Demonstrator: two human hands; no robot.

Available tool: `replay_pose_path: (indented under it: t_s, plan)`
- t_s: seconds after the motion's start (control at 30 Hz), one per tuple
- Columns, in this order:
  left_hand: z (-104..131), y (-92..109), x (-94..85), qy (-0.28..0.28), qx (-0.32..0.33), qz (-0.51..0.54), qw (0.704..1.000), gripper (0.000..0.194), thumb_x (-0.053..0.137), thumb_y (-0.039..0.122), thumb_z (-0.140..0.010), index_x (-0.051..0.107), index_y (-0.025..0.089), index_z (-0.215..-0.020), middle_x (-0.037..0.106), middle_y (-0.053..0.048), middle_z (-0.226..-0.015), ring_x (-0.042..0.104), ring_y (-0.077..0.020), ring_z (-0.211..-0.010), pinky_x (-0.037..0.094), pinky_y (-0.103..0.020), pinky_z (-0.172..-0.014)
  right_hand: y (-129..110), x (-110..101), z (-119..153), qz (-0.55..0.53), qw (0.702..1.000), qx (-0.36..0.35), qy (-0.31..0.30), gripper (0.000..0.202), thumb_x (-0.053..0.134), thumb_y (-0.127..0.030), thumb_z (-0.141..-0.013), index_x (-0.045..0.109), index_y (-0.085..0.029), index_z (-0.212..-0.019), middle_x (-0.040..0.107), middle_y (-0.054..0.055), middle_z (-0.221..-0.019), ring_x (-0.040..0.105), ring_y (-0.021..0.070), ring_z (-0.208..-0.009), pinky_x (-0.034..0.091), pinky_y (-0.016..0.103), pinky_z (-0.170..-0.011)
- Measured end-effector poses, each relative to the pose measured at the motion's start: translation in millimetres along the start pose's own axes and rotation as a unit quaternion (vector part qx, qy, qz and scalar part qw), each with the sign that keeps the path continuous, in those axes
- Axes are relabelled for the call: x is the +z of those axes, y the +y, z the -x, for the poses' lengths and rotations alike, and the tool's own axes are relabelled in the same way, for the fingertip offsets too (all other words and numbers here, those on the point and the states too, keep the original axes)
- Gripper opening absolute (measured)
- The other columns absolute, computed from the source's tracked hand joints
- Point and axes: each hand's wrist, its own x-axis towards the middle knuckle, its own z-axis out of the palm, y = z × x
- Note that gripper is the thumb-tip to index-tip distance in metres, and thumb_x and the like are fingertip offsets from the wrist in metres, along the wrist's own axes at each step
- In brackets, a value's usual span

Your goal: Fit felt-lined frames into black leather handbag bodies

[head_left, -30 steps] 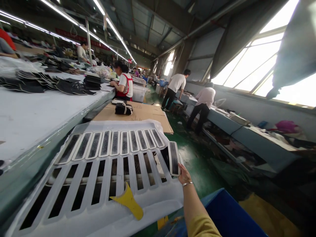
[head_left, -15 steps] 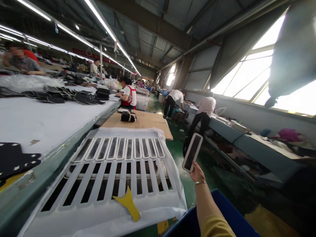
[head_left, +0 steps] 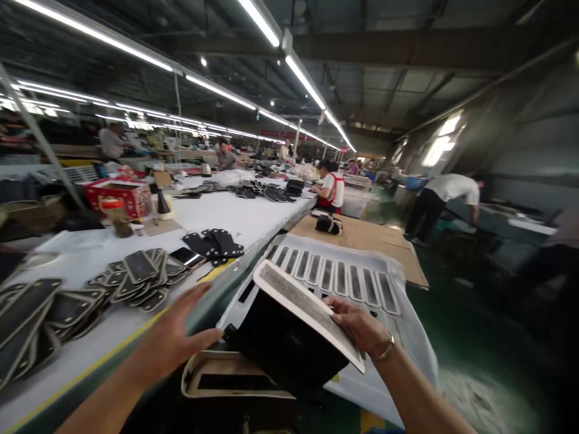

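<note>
My right hand [head_left: 362, 325] grips the edge of a long grey panel [head_left: 298, 295] with a pale rim and rounded corners. Under this panel is a dark, box-shaped black thing [head_left: 294, 340], whose kind I cannot make out. To the left, my left hand [head_left: 169, 340] is slightly blurred, its fingers spread and nothing in them; the thumb points toward the black thing. Low in front lies a beige-rimmed piece [head_left: 235, 361] with a dark slot. Beyond my right hand, a row of similar grey panels [head_left: 341, 277] rests on a white sheet [head_left: 414, 337].
Dark pale-edged pieces [head_left: 140, 268] lie piled on the white table [head_left: 203, 217] at left, beside a phone [head_left: 186, 257]. A jar [head_left: 116, 217] and red box [head_left: 118, 196] stand behind. Brown cardboard [head_left: 362, 238] lies ahead. A co-worker [head_left: 443, 199] bends at right.
The view has swung left. The right hand, earlier holding a panel out at the right, now holds one over the black thing. My left hand has come into view.
</note>
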Motion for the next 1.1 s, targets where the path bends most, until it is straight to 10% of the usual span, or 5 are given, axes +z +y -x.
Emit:
replay_pose_path:
  t_s: [0.13, 0.3, 0.53, 0.83, 1.1]
  plan:
    - [-29.7, 24.1, 1.3, -0.124, 0.065, 0.186, 0.973, 0.063, 0.068, 0.045, -0.065, 0.053, 0.020, -0.121, 0.057, -0.006, -0.125, 0.052, -0.0293, -0.114, 0.042, -0.037, -0.098, 18.6, 62.8, -37.1, 0.035, 0.991, 0.027, -0.129, 0.040, 0.072, -0.028, -0.067, 0.059, -0.017, -0.104, 0.065, 0.005, -0.091, 0.062, 0.0159, -0.076, 0.048, 0.026, -0.069]
    - [-46.7, 35.9, 0.1, -0.073, 0.010, 0.243, 0.967, 0.043, 0.064, 0.040, -0.067, 0.064, 0.017, -0.103, 0.067, -0.005, -0.108, 0.057, -0.0280, -0.106, 0.043, -0.038, -0.097, 15.8, 71.5, -48.8, 0.138, 0.963, -0.217, -0.074, 0.060, 0.038, -0.061, -0.085, 0.043, -0.023, -0.131, 0.051, 0.010, -0.127, 0.045, 0.0253, -0.119, 0.033, 0.043, -0.102]
    - [-54.7, 48.9, -7.9, -0.070, 0.023, 0.224, 0.972, 0.036, 0.057, 0.039, -0.073, 0.066, 0.016, -0.099, 0.070, -0.002, -0.098, 0.059, -0.0267, -0.102, 0.045, -0.036, -0.093, 7.8, 118.5, -41.4, 0.600, 0.767, -0.227, -0.028, 0.095, 0.065, -0.057, -0.070, 0.021, -0.015, -0.143, 0.025, 0.017, -0.145, 0.024, 0.0320, -0.132, 0.021, 0.049, -0.108]
    - [-61.2, 50.0, -16.5, -0.079, 0.080, 0.051, 0.992, 0.042, 0.050, 0.052, -0.079, 0.068, 0.018, -0.096, 0.070, -0.005, -0.093, 0.063, -0.0246, -0.090, 0.047, -0.032, -0.084, 12.1, 128.3, -61.4, 0.521, 0.832, -0.188, -0.039, 0.055, 0.052, -0.037, -0.085, 0.039, -0.016, -0.133, 0.061, 0.009, -0.111, 0.055, 0.0236, -0.104, 0.042, 0.038, -0.092]
    - [-43.9, 14.4, -15.8, -0.309, 0.059, 0.040, 0.948, 0.038, 0.066, 0.043, -0.064, 0.069, 0.017, -0.092, 0.071, -0.001, -0.081, 0.064, -0.0232, -0.081, 0.049, -0.027, -0.073, 12.5, 118.9, -53.0, 0.503, 0.837, -0.213, -0.025, 0.062, 0.056, -0.034, -0.081, 0.035, -0.016, -0.136, 0.063, 0.008, -0.105, 0.059, 0.0214, -0.093, 0.045, 0.035, -0.085]
